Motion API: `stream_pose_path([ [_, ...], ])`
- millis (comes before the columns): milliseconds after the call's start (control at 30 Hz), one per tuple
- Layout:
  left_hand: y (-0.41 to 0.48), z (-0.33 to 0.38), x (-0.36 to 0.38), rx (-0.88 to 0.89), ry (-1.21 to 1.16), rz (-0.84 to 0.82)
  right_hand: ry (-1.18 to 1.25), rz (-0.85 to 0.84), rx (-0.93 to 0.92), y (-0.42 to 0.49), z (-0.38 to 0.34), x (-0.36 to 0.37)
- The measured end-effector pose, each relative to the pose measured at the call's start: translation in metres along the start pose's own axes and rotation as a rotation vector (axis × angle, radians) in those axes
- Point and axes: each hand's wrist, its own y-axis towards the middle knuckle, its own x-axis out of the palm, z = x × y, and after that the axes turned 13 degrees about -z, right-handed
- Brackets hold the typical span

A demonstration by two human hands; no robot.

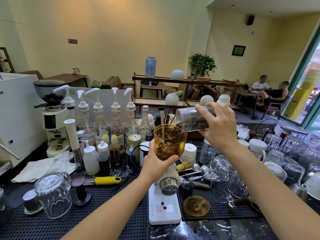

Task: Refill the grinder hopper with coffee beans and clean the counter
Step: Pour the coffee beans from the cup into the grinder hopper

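Note:
An amber see-through hopper (pixel 168 135) stands on top of a white grinder (pixel 164 201) at the counter's middle. My left hand (pixel 155 161) grips the hopper's lower bowl from the left. My right hand (pixel 218 125) holds a clear plastic jar (pixel 187 120) tipped on its side, mouth to the left, above the hopper's rim. Coffee beans (pixel 178 129) spill from the jar's mouth into the hopper. Two loose beans (pixel 163 205) lie on the grinder's white base. The amber hopper lid (pixel 196 206) lies flat on the mat to the grinder's right.
Syrup pump bottles (pixel 103 115) and squeeze bottles line the back left, beside a second grinder (pixel 52 108). A white cloth (pixel 45 167), a tamper (pixel 81 191) and a glass jug (pixel 53 194) sit left. Upturned glasses (pixel 223 170) crowd the right. A matcha whisk and spoons lie by the grinder.

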Motion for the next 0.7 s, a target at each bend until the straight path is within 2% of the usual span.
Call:
stream_pose_path([
  [300, 0.000, 0.001, 0.001, 0.009, 0.004, -0.004, 0.270, -0.119, 0.190, -0.014, 0.005, 0.006],
  [467, 0.001, -0.002, 0.002, 0.008, 0.000, -0.005, 0.419, -0.248, 0.253, -0.023, 0.012, 0.008],
  [700, -0.001, 0.003, 0.002, 0.007, -0.030, -0.048, 0.834, -0.306, 0.290, -0.051, 0.008, 0.010],
])
